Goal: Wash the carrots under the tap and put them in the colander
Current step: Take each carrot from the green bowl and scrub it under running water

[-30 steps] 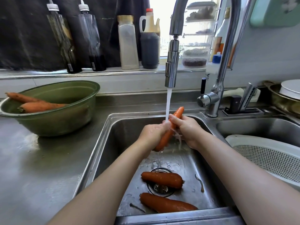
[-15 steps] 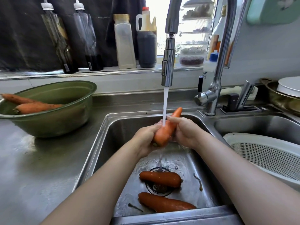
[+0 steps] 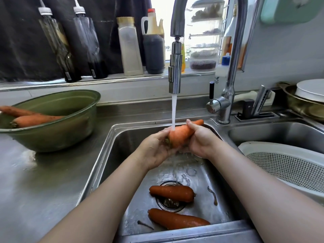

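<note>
Two carrots (image 3: 35, 120) lie in a green bowl (image 3: 52, 99) at the left of the steel surface (image 3: 43, 181). The farther one is cut off by the frame edge, and the near rim hides part of both.

Over the sink (image 3: 121, 155), our left grip (image 3: 154, 151) curls around the fat stalk end of a carrot (image 3: 180, 135). Our right grip (image 3: 201, 142) wraps its thin end, so only its middle and tip show, and the fingertips behind it are hidden. It lies tilted, tip up to the right, wet and bright orange, directly under the water (image 3: 173, 111) running from the tap (image 3: 175, 72).

Below, two more carrots (image 3: 172, 193) rest on the sink floor, darker and glistening, one of them across the drain (image 3: 168, 205).

At the right a white colander (image 3: 284, 165) sits in the second basin, cut off by the frame edge.
</note>
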Available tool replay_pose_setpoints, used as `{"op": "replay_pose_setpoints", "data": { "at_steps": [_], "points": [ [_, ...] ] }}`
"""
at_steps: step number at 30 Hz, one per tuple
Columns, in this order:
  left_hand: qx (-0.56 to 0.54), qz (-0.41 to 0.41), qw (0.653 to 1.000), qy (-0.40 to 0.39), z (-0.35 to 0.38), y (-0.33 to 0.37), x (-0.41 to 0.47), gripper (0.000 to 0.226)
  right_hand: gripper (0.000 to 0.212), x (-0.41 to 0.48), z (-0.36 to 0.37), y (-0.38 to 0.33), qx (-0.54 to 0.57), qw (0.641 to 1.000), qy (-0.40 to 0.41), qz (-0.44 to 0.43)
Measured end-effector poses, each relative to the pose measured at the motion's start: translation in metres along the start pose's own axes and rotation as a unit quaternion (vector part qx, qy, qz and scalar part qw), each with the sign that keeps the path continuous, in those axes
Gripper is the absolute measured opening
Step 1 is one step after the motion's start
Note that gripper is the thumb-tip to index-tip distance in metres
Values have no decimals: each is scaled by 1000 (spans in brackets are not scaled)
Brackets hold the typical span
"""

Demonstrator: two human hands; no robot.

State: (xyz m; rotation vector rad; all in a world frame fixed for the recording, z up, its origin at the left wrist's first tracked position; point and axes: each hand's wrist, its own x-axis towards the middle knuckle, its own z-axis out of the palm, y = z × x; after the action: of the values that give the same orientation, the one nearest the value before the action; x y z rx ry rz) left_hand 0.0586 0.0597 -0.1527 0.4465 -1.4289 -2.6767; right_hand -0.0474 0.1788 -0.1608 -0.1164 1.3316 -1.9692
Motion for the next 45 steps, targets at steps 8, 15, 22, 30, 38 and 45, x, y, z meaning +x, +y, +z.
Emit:
{"op": "replay_pose_setpoints", "data": {
  "at_steps": [8,15,22,30,38,45],
  "points": [
    [111,30,993,40,0,-4,0,28,34,4,11,4,-47,997,46,-50],
    [132,26,990,-38,-2,3,-5,26,41,8,5,4,-74,994,83,-15],
    [193,54,978,59,1,0,-5,30,40,-2,5,4,-64,997,-26,-25],
    [184,32,982,-20,2,-5,-5,24,51,7,7,7,-107,988,106,-31],
    [233,49,964,122,12,-7,-1,39,45,-6,12,8,-104,993,-43,-36],
    [222,-29,974,30,1,0,-10,42,64,9,11,15,-213,971,63,-90]
  ]
}}
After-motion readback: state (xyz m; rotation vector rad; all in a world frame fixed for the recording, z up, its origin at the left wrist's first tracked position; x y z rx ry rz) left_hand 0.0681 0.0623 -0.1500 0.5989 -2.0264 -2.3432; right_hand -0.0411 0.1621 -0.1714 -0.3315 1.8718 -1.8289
